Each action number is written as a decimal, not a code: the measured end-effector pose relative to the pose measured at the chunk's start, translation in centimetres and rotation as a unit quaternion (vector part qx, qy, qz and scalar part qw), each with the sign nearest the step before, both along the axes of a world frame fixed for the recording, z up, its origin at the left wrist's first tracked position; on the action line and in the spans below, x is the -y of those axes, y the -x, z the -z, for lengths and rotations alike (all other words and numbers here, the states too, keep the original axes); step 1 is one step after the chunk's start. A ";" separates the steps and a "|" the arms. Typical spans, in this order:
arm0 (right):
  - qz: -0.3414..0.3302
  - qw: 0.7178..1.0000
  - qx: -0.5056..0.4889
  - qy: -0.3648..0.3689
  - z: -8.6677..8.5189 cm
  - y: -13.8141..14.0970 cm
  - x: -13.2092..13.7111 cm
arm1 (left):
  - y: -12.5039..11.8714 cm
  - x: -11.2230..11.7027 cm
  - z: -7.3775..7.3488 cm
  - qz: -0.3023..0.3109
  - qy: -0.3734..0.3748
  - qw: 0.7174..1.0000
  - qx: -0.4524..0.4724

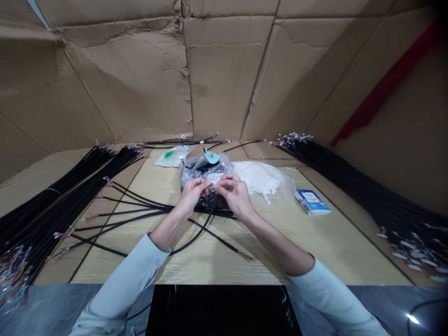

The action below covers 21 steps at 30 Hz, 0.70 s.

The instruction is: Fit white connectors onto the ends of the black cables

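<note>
Over the middle of the table, my left hand (194,193) and my right hand (235,192) meet fingertip to fingertip, both closed in a pinch. Between them is the end of a black cable (207,223), which hangs from the fingers and curves down to the left. Its wire tips, and any small part on them, are mostly covered by my fingers. Just behind my hands lies a clear plastic bag (189,175) with dark contents. To its right, a bag of small white pieces (254,175) lies spread out, some pieces at its mouth.
Loose black cables (140,212) fan out on the left. Thick cable bundles lie at the left (80,196) and right (346,177). A blue and white box (312,202) and a bag with a green label (171,157) are on the table. Cardboard walls (224,79) stand behind.
</note>
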State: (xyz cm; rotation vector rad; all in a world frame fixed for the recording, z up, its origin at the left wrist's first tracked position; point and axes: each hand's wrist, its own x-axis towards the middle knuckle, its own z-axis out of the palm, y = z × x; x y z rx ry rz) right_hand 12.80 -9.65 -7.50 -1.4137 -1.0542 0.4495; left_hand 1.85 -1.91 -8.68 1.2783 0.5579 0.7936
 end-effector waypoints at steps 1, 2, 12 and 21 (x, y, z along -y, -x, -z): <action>0.001 1.000 -0.001 -0.001 0.0 0.0 0.0 | 0.0 0.0 0.0 -0.003 -0.003 1.000 0.002; 0.003 1.000 -0.002 -0.001 0.0 0.0 0.0 | 0.0 0.0 0.1 -0.005 -0.005 1.000 0.003; 0.035 0.998 0.052 -0.010 0.4 0.3 0.0 | -0.1 0.4 -0.2 -0.017 -0.007 1.000 0.009; 0.014 0.999 0.030 0.003 0.3 0.2 0.1 | 0.1 0.4 0.1 0.003 -0.022 1.000 0.007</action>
